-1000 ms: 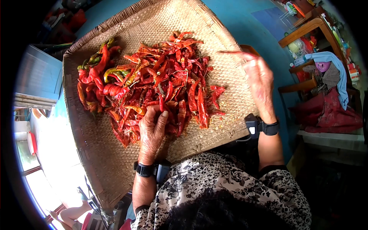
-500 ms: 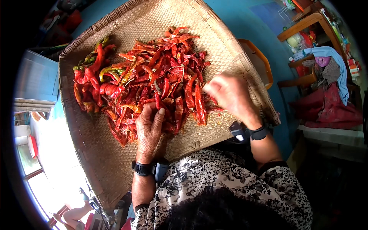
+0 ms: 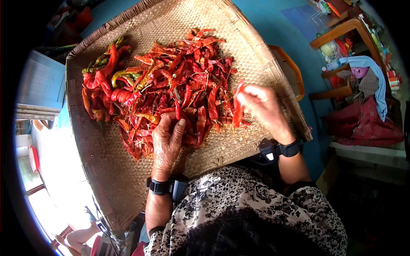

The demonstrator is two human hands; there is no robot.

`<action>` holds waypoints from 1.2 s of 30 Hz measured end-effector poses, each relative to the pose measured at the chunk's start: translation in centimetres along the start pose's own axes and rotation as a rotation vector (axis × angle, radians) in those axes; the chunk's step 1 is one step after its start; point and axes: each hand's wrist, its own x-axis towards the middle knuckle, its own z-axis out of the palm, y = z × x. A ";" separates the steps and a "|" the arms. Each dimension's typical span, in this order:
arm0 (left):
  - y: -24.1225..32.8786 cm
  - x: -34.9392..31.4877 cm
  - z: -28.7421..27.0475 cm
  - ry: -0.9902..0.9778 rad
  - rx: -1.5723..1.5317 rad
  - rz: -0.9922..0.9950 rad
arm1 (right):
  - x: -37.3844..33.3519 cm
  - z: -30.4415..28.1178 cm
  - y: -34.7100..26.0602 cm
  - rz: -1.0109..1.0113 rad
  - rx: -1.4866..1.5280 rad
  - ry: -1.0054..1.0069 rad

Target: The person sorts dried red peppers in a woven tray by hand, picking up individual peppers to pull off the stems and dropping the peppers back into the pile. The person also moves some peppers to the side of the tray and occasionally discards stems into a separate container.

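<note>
Dried red chili peppers (image 3: 188, 85) lie heaped in a large woven tray (image 3: 115, 179). At the heap's near edge my left hand (image 3: 166, 138) is closed, thumb against the fingers, around a small red chili pepper (image 3: 177, 110) that points up from the grip. To its right, my right hand (image 3: 265, 106) pinches a longer red chili pepper (image 3: 238, 109) by its upper part, so that it hangs over the right side of the heap. Fresher, plumper peppers (image 3: 102, 79), red with some green and yellow, lie together at the left of the tray.
An orange-rimmed stool or tub (image 3: 294, 70) stands just beyond the tray's right edge. Farther right, a wooden chair (image 3: 341, 89) bears a pale blue cloth and dark red fabric. A light blue cabinet (image 3: 42, 85) is at the left. Another person's bare leg (image 3: 81, 237) shows at lower left.
My right hand has picked up the long chili pepper from the right side of the heap and lifted it slightly. The left hand keeps its hold, almost unmoved.
</note>
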 end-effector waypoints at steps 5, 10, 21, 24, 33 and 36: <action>-0.3 0.2 -0.3 -0.029 0.044 0.025 | 0.9 -5.3 -1.0 -0.020 0.582 0.363; -0.1 0.1 -0.1 -0.059 -0.011 0.002 | 2.1 -8.9 1.1 0.068 1.324 0.496; 0.2 0.0 0.2 -0.007 -0.028 -0.015 | 0.3 -1.0 1.1 -0.294 -0.860 -0.082; 0.2 0.1 0.1 -0.019 -0.048 -0.028 | 0.3 -0.9 1.6 -0.332 -0.805 -0.010; -0.1 0.0 0.0 -0.015 0.003 0.026 | -0.7 -1.4 1.1 -0.263 -0.652 -0.048; -0.1 0.1 0.0 -0.025 0.086 0.063 | -1.0 -1.7 0.2 -0.385 -0.589 0.089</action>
